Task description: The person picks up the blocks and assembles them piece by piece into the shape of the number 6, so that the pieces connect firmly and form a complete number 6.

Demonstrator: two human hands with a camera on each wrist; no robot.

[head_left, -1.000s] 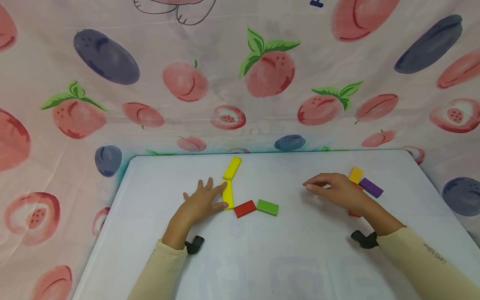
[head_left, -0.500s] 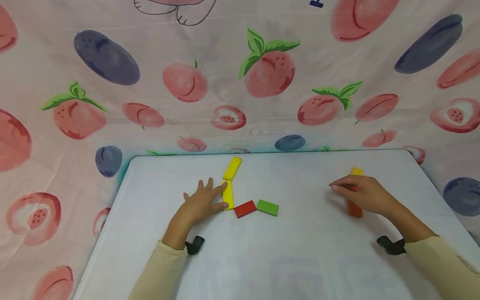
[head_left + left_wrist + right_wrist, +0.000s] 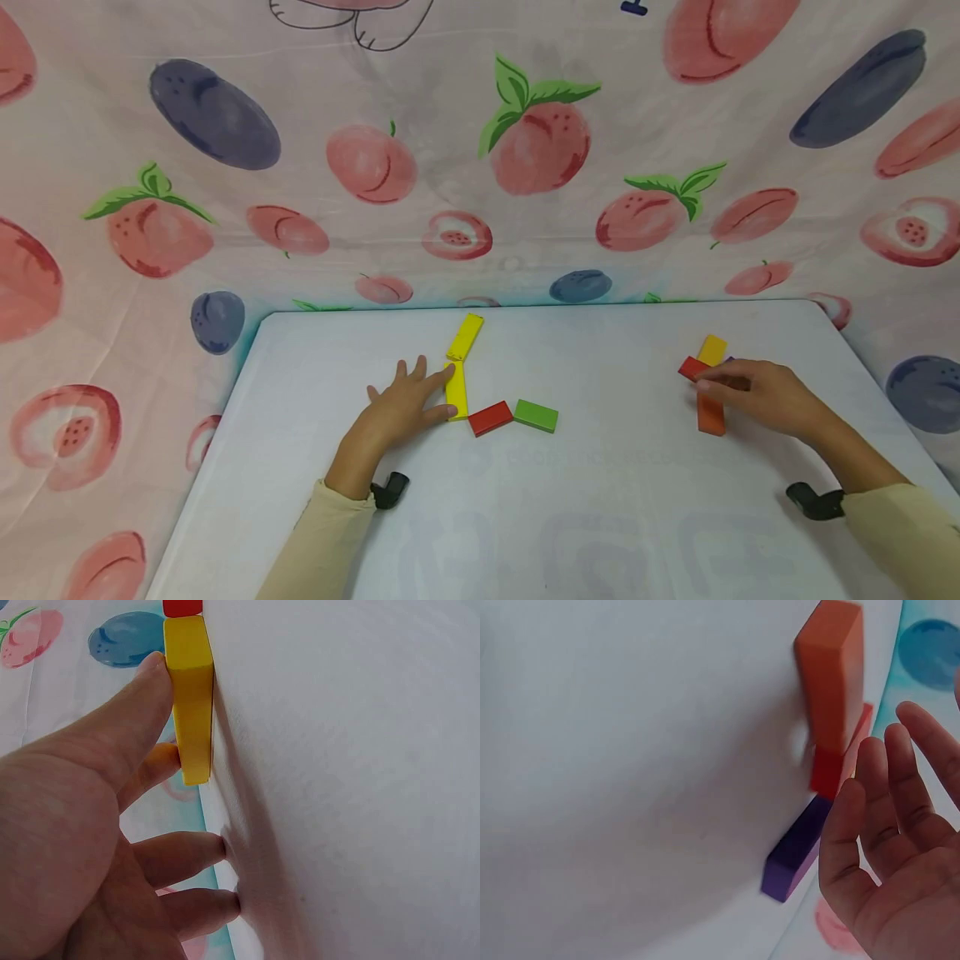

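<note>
My left hand [image 3: 397,412] spreads its fingers on the left of the board, thumb and index fingertips resting on a flat yellow block [image 3: 457,390]. In the left wrist view those two fingers touch the yellow block [image 3: 193,697] along its face, while the others reach the white surface. My right hand [image 3: 780,400] is over the right-hand cluster, its fingertips overlapping a red block [image 3: 692,368] in the head view. Its fingers [image 3: 874,784] look loosely bent with nothing between them. Around it lie an orange block [image 3: 711,415], an amber block [image 3: 712,348] and a purple block [image 3: 793,851], mostly hidden from the head camera.
A second yellow block [image 3: 466,337] continues the row at the far end. At the near end, a red block [image 3: 491,418] and a green block [image 3: 536,416] extend it rightward. All lie on a white tabletop [image 3: 585,517]; a fruit-print cloth [image 3: 450,167] rises behind.
My right hand has moved right, from left of the cluster to over it, uncovering the red block and covering most of the purple one. The left hand has stayed in place.
</note>
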